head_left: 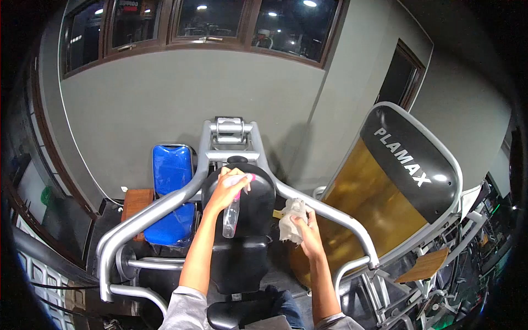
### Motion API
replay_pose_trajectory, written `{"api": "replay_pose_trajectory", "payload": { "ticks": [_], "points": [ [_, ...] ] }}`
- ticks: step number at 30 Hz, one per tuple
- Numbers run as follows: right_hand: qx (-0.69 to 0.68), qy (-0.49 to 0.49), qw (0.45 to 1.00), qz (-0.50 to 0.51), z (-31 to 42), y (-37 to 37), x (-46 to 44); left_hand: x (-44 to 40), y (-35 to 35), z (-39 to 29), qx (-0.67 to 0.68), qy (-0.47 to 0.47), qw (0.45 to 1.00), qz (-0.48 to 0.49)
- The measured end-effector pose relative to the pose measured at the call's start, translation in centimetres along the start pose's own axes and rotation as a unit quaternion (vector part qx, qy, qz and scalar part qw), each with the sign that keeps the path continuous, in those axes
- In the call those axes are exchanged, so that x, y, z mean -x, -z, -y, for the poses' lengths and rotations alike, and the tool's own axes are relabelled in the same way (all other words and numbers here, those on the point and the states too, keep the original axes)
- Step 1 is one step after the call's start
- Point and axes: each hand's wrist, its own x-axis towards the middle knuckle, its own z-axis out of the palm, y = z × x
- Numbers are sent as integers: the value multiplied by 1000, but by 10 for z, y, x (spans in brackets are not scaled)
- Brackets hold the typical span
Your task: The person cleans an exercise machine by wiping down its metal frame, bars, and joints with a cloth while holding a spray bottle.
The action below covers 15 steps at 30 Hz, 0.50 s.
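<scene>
My left hand is closed around the neck of a clear spray bottle with a pink and white spray head. It holds the bottle upright in front of the black padded backrest of a gym machine. In my right hand is a crumpled whitish cloth, gripped between thumb and fingers. The cloth hangs close to the machine's right silver bar; whether it touches the bar I cannot tell. Below the bottle is the machine's black seat pad.
A curved silver bar runs along the left. Behind it stands a blue padded chair beside a brown wooden box. On the right rises a panel marked PLAMAX. A grey wall with windows closes off the back.
</scene>
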Motion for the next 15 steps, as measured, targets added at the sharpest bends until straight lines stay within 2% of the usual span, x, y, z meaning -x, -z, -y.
{"api": "replay_pose_trajectory", "payload": {
  "ticks": [5,6,11,13,15],
  "points": [
    [-5,30,999,22,7,-12,-36,4,5,4,41,5,999,10],
    [-1,39,999,23,13,-15,-53,-4,6,4,28,-19,999,3],
    [53,99,990,85,15,-15,-134,-10,18,3,45,24,998,33],
    [70,83,986,123,24,-18,-173,-22,36,-19,198,68,972,102],
    [71,79,981,165,28,-22,-219,-44,63,-30,202,164,957,125]
  ]
}}
